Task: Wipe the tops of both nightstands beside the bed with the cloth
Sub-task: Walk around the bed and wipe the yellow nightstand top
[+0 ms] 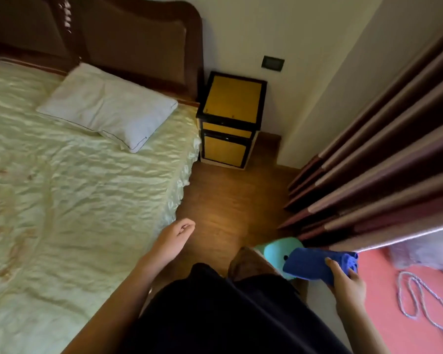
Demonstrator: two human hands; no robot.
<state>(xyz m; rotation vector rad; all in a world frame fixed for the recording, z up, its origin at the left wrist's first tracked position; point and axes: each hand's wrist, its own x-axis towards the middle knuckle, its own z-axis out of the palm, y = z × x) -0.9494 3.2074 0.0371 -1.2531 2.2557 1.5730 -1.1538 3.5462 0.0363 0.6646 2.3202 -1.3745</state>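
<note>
So from where I'm standing, the person is in the strip of wooden floor [230,200] between the bed [87,187] and the striped curtain [384,154]. That strip is narrow but open all the way up to the nightstand [232,103], which sits tight in the corner, just beside the headboard [128,42] and close to the wall [241,34]. Its yellow top with the black border is bare, and the front edge lines up roughly with the end of the mattress. A dark wall plate [273,63] sits on the wall above it.

The right hand [348,287] holds the blue cloth [317,263] low at the right side, fingers [330,263] wrapped over the folded bundle and pinching it against the palm. Cloth is well apart from the nightstand. The left hand [175,237] hangs loose over the edge of the bed, fingers curled softly inward, holding nothing.

Only one nightstand shows from here. A teal plush-looking thing [274,251] lies on the floor right behind the cloth, near the curtain's hem. On the bed, a white pillow [108,106] lies tilted by the headboard on a wrinkled pale green cover. Bottom right there's a pink surface [384,302] with a silvery cord [414,297] looped on it. Lighting is dim and warm.
</note>
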